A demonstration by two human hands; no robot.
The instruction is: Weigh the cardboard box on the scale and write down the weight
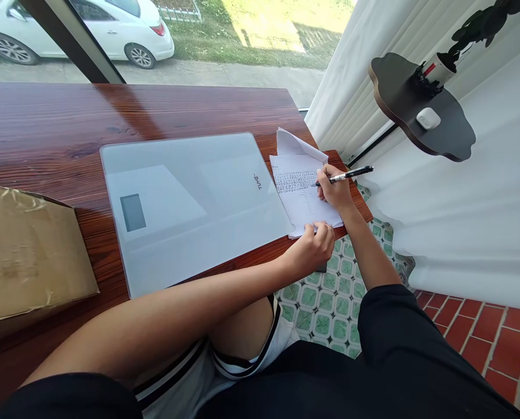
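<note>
My right hand (332, 185) grips a black-and-silver pen (359, 171), its tip down on a white writing pad (306, 203). Rows of dark handwriting cover the upper part of the page, with a faint column of marks below them. One sheet (298, 144) is folded back at the pad's top. At the pad's lower edge, my left hand (316, 247) has its fingers curled over the paper; its thumb is hidden. Left of the pad lies a large pale glass-like panel (190, 198) with a small grey window and lettering, its right edge meeting the pad.
A cardboard box (33, 250) stands on the left of the dark wooden table (225, 107). On the right, a small dark shelf (399, 87) holds a potted plant (438, 68) and a white case (428, 119), beside white curtains (469, 221). Outside the window is a parked white car (107, 29).
</note>
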